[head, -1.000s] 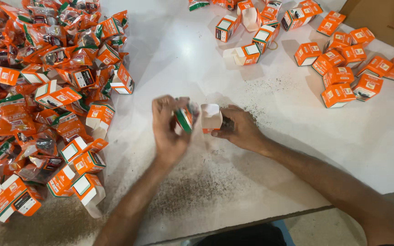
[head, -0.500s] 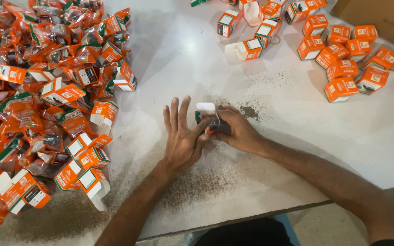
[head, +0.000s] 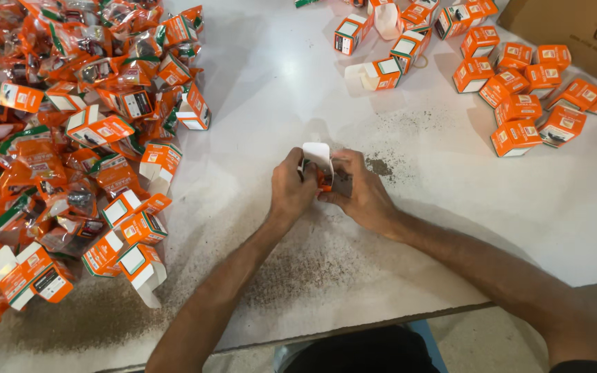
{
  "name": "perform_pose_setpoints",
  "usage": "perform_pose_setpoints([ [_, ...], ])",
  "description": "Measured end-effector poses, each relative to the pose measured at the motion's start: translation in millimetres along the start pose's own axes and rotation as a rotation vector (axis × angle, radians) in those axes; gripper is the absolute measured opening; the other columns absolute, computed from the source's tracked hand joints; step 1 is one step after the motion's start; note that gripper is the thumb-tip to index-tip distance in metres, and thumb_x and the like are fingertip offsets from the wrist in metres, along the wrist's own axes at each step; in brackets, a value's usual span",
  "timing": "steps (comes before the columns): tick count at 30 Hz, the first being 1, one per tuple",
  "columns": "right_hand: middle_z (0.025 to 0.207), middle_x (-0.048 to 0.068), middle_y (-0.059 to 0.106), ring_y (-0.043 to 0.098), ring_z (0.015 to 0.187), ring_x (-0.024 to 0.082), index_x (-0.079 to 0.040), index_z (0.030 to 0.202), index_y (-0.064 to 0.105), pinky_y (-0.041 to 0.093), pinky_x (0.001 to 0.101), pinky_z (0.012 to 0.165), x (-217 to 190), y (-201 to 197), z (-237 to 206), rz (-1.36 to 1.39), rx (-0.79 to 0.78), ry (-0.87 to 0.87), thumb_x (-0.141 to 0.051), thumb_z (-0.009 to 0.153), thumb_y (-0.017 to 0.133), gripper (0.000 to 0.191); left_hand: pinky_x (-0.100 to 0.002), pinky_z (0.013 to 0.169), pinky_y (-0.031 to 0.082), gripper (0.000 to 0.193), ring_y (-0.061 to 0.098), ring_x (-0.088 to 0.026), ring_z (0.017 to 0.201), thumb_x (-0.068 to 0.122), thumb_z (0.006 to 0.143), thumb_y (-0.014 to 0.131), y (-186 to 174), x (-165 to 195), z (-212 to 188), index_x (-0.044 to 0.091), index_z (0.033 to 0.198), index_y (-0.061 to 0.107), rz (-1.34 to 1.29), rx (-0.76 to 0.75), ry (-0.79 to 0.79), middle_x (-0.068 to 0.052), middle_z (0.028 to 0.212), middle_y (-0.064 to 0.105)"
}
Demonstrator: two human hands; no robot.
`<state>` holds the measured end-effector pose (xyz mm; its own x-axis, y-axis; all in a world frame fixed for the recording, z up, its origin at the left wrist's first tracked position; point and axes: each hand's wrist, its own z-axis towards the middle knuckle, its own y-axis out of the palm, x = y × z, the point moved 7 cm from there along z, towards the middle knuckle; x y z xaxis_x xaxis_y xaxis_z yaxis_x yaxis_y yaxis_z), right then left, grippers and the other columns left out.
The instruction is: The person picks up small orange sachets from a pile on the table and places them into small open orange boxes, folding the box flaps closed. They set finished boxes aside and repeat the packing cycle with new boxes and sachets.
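Both hands meet at the middle of the white tabletop [head: 257, 90]. The left hand [head: 291, 190] and right hand [head: 361, 197] pinch one small orange box [head: 317, 169] between them, its white flap standing upright, pointing away from the person.

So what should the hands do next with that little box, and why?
Probably fold the white flap down to close the small orange box. Both the left hand and right hand grip it, the flap stands up open, and closed boxes lie grouped at the upper right.
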<state>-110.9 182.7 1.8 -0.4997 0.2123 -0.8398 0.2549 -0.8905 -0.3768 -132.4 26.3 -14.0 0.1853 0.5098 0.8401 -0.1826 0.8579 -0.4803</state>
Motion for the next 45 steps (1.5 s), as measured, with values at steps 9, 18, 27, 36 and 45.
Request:
perform_pose_setpoints([
  [9,0.115,0.019,0.072,0.069,0.106,0.036,0.001,0.119,0.068,0.057,0.0434,0.087,-21,2,-6,-0.432,0.035,-0.265,-0.017,0.083,0.082,0.042,-0.028,0.058,0.050,0.021,0.056,-0.011,0.067,0.014,0.101,0.055,1,-25,-8,-0.003,0.110,0.064,-0.690,-0.266,-0.119,-0.009,0.083,0.066],
  [18,0.106,0.015,0.075,0.074,0.096,0.030,-0.002,0.116,0.070,0.059,0.0416,0.079,-10,3,-2,-0.426,0.001,-0.136,-0.027,0.083,0.082,0.043,-0.031,0.057,0.061,0.022,0.064,-0.014,0.062,0.013,0.101,0.054,-4,-14,-2,-0.004,0.107,0.067,-0.670,-0.420,-0.337,-0.011,0.082,0.069],
  [27,0.119,0.016,0.072,0.073,0.099,0.033,-0.003,0.109,0.063,0.059,0.0427,0.080,-15,0,-2,-0.307,0.038,-0.129,-0.023,0.082,0.083,0.039,-0.034,0.084,0.061,0.018,0.069,-0.023,0.097,-0.004,0.091,0.064,-5,6,2,-0.005,0.108,0.070,-0.217,-0.132,0.256,-0.017,0.110,0.071],
  [36,0.129,0.018,0.067,0.069,0.118,0.036,-0.006,0.136,0.042,0.058,0.0410,0.093,-6,2,-1,-0.172,-0.032,-0.032,-0.009,0.085,0.078,0.062,-0.046,0.112,0.051,0.033,0.055,-0.039,0.137,0.008,0.088,0.078,-25,41,-37,-0.001,0.117,0.067,0.041,-0.215,0.570,-0.022,0.137,0.064],
  [45,0.109,0.009,0.073,0.075,0.100,0.026,-0.012,0.127,0.050,0.060,0.0390,0.081,2,11,-1,-0.378,-0.149,0.044,-0.023,0.088,0.078,0.050,-0.052,0.115,0.043,0.017,0.052,-0.038,0.141,0.016,0.095,0.075,-17,37,-44,0.004,0.105,0.069,0.159,-0.186,0.725,-0.021,0.142,0.062],
])
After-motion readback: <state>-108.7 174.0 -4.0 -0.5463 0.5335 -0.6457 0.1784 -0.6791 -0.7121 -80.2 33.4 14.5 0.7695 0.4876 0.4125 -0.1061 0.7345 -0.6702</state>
